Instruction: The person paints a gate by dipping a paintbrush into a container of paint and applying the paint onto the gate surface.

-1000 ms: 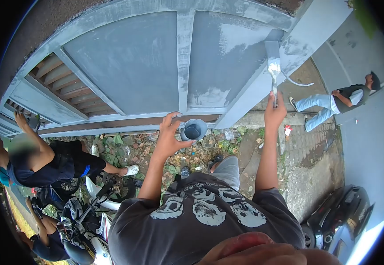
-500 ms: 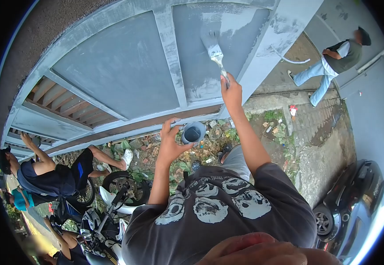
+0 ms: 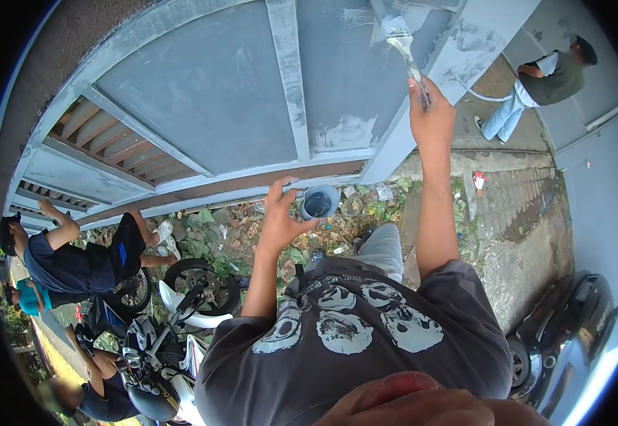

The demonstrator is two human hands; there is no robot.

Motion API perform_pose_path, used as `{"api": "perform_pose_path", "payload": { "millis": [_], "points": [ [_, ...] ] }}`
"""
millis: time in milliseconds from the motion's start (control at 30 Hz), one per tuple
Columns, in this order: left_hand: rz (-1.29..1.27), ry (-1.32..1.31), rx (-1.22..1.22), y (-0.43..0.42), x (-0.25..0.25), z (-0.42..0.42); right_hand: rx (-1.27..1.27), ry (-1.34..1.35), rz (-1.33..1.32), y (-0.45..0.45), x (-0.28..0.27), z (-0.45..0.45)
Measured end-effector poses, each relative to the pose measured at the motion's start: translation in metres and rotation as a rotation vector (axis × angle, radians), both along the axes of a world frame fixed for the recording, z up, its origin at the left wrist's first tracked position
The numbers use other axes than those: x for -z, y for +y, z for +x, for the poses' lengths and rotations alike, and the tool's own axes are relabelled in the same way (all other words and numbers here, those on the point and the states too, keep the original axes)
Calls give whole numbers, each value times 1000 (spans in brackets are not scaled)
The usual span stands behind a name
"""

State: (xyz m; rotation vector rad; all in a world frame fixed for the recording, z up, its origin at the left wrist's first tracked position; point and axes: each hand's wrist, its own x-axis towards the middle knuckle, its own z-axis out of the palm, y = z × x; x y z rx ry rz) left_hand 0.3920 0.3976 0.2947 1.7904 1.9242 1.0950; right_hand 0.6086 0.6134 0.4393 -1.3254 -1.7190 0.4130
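Note:
My right hand (image 3: 432, 121) is closed around the handle of a paintbrush (image 3: 405, 51). The brush's bristles rest against the upper part of a grey panel (image 3: 351, 78), near its right side. Fresh grey paint covers much of that panel, with pale patches at its top and lower edge. Lower down, my left hand (image 3: 279, 221) grips a small grey paint cup (image 3: 331, 197) between thumb and fingers. Dark grey paint shows inside the cup.
A motorcycle (image 3: 181, 305) stands at the lower left, near a person (image 3: 74, 266) reaching to the slatted panels. Another person (image 3: 554, 78) walks at the upper right. A dark vehicle (image 3: 565, 334) is parked lower right. Plants and litter (image 3: 231, 238) cover the ground below.
My right hand and the paintbrush have moved up and to the right across the panel. The cup in my left hand has shifted slightly right in view. The person at upper right has changed stride.

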Motion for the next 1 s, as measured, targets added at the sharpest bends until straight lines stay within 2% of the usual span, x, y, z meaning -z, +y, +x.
{"api": "perform_pose_path", "payload": {
  "millis": [67,167,233,333,433,533,633,733,800,867,1000],
  "points": [
    [35,5,-17,-2,1,3,9,71,71,-8,0,-2],
    [35,-70,-6,-6,14,1,-28,128,217,-7,33,-15],
    [41,-69,-3,-8,18,-1,-18,47,137,3,72,-27],
    [38,-42,0,-12,20,-1,-75,-286,-129,8,141,-23],
    [0,-47,-29,-12,21,-6,-191,-498,-315,7,202,1],
    [37,-76,-9,-10,37,-14,-121,-390,-145,3,188,5],
    [9,13,-12,-10,46,-14,-55,-189,-84,7,89,-7],
    [8,42,5,-4,46,-11,-19,-32,21,-1,34,-11],
    [-17,77,-4,-3,40,-9,-15,37,77,-5,34,-14],
    [-6,57,-32,2,48,-7,-30,106,249,-6,45,-16],
    [-16,80,-40,4,66,-3,-55,74,165,-1,53,-25]
  ]
}}
